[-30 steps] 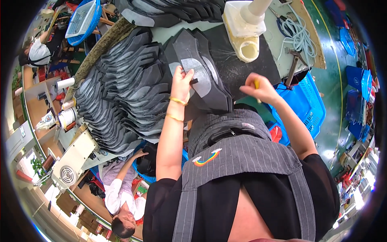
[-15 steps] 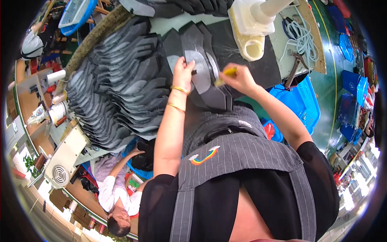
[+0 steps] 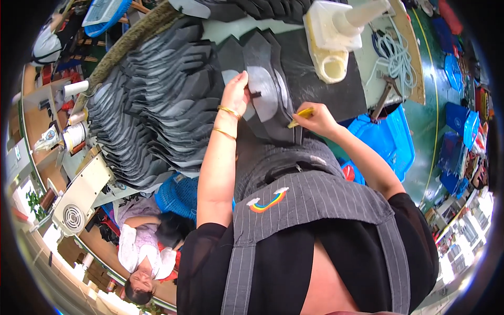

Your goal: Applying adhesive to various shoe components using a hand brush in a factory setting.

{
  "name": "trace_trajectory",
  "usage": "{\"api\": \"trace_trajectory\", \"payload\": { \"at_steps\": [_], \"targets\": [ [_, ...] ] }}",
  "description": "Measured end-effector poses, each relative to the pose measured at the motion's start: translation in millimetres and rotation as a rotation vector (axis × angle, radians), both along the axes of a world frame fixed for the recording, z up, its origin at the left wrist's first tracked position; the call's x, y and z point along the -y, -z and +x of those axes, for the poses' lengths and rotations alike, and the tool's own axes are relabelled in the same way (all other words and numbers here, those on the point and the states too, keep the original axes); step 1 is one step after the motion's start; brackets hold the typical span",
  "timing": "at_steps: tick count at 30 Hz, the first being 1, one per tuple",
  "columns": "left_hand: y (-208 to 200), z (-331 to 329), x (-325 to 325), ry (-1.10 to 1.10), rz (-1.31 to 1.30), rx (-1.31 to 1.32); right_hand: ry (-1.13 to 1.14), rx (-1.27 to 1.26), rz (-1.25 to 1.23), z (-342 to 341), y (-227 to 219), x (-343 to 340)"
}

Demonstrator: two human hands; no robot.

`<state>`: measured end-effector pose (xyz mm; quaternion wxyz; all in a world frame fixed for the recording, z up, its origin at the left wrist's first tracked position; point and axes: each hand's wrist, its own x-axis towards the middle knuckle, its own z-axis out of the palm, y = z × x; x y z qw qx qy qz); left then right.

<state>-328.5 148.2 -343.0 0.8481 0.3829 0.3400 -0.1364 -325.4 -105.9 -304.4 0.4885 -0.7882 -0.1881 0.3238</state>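
Note:
A dark grey flat panel (image 3: 260, 52) with a paler grey patch (image 3: 262, 97) lies in front of me, overlapping several like pieces. My left hand (image 3: 236, 95) is closed at the panel's left edge, its fingertips beside a small black tab (image 3: 255, 95). A yellow-handled brush (image 3: 303, 115) is pinched in my right hand (image 3: 318, 119). Its tip is down at the right edge of the layered pieces, low on the curve. What lies under my left fingers is partly hidden.
Long overlapping rows of dark grey pieces (image 3: 163, 94) fill the left of the table. A whitish plastic container (image 3: 331, 39) stands behind on a black sheet (image 3: 346, 92). Pale coiled cord (image 3: 396, 52) and a hammer (image 3: 385, 97) lie right. A co-worker (image 3: 142, 247) sits lower left.
My right hand with the brush has moved down along the right edge, toward me. My left hand has shifted slightly left and up. The co-worker's dark bundle has moved away from the blue basket.

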Motion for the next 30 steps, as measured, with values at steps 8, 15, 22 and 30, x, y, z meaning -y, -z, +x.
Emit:
{"api": "trace_trajectory", "payload": {
  "at_steps": [8,15,22,30],
  "targets": [
    [-2.3,7.8,-12.7,0.136,-0.133,-0.088,0.042,0.299,0.086,77.0,-11.1,-116.8],
    [-18.1,-10.7,-16.3,0.124,-0.02,0.149,-0.392,0.366,0.156,-14.1,-18.3,-32.6],
    [-90.8,-35.2,-31.9,-0.101,0.147,0.28,0.522,-0.046,0.276,27.9,-15.6,-28.8],
    [-98.9,39.2,-64.8,0.019,0.084,0.319,0.311,-0.012,0.249,30.5,-17.0,-62.3]
  ]
}}
